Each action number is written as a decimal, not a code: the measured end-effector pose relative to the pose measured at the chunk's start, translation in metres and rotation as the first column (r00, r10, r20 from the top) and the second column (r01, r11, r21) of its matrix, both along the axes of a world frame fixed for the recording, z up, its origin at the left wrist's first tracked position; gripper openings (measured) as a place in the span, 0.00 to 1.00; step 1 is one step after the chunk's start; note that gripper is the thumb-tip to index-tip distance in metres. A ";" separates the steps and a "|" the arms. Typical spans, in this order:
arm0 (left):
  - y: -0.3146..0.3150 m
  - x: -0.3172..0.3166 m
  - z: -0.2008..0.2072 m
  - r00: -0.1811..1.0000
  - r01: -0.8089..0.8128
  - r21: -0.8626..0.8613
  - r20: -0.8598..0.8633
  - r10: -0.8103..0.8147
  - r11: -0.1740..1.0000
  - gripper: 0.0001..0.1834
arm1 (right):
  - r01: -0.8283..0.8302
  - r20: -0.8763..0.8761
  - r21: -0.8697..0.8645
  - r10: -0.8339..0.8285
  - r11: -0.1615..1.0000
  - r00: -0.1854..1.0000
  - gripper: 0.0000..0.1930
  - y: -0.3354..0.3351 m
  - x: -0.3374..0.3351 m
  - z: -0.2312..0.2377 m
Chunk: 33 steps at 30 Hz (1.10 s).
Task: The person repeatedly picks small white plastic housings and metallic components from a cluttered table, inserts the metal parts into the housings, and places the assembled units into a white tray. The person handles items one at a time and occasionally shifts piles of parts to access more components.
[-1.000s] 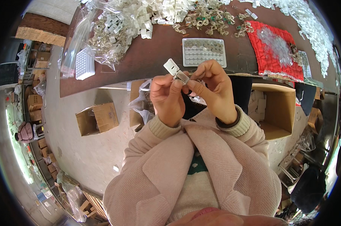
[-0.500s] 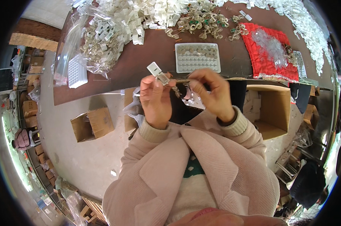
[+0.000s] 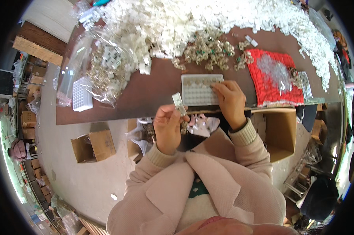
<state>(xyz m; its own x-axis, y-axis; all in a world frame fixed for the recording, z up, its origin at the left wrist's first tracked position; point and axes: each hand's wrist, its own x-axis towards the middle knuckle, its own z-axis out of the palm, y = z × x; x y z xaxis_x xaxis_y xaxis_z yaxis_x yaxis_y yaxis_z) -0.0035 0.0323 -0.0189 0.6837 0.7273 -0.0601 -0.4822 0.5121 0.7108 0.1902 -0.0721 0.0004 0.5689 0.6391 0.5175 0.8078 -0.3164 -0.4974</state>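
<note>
My left hand (image 3: 168, 127) pinches a small white plastic case (image 3: 178, 102) at the table's near edge. Its white flap stands up, and a clear part sits below it by my fingertips. Some wire-like bits (image 3: 183, 126) hang beside those fingers. A white tray (image 3: 202, 101) with rows of round pockets lies on the table ahead. Small round grey discs, like button cells, fill its far rows. Over the tray's right side is my right hand (image 3: 232, 100), fingertips together at the discs. What they pinch, if anything, is hidden.
White plastic pieces (image 3: 161, 23) heap along the table's far side. Nearer lies a pile of coiled wires (image 3: 208, 51). A clear bag (image 3: 110, 70) and white pocketed trays (image 3: 82, 96) are left, a red quilted cloth (image 3: 269, 74) right. Cardboard boxes (image 3: 102, 145) stand below.
My right hand has left the spot beside my left hand and reached forward and right to the tray. The case has tilted more upright and moved slightly right; the view has shifted too.
</note>
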 end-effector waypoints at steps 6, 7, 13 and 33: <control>0.003 0.009 0.005 0.990 0.081 -0.020 0.121 -0.078 0.996 0.08 | -0.011 -0.034 -0.060 0.009 0.998 0.999 0.07 0.005 0.000 0.008; 0.003 0.010 0.004 0.979 0.106 -0.027 0.178 -0.100 0.994 0.08 | -0.021 -0.029 -0.070 0.019 0.997 0.999 0.07 0.006 -0.001 0.009; -0.001 0.011 0.004 0.985 0.129 -0.080 0.125 -0.119 0.988 0.09 | -0.182 -0.246 0.256 0.246 0.949 0.937 0.10 0.000 -0.034 0.028; -0.008 0.006 0.017 0.982 0.164 -0.195 0.120 -0.143 0.967 0.06 | -0.378 -0.031 0.227 0.394 0.898 0.918 0.12 0.006 -0.061 0.048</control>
<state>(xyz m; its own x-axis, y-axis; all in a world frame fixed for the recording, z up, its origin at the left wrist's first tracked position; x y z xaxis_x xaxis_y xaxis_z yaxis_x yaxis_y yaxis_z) 0.0030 0.0247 -0.0015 0.7965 0.5929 -0.1185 -0.4521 0.7142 0.5344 0.1295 -0.0663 0.0481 0.3417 0.6963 0.6312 0.8031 0.1325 -0.5809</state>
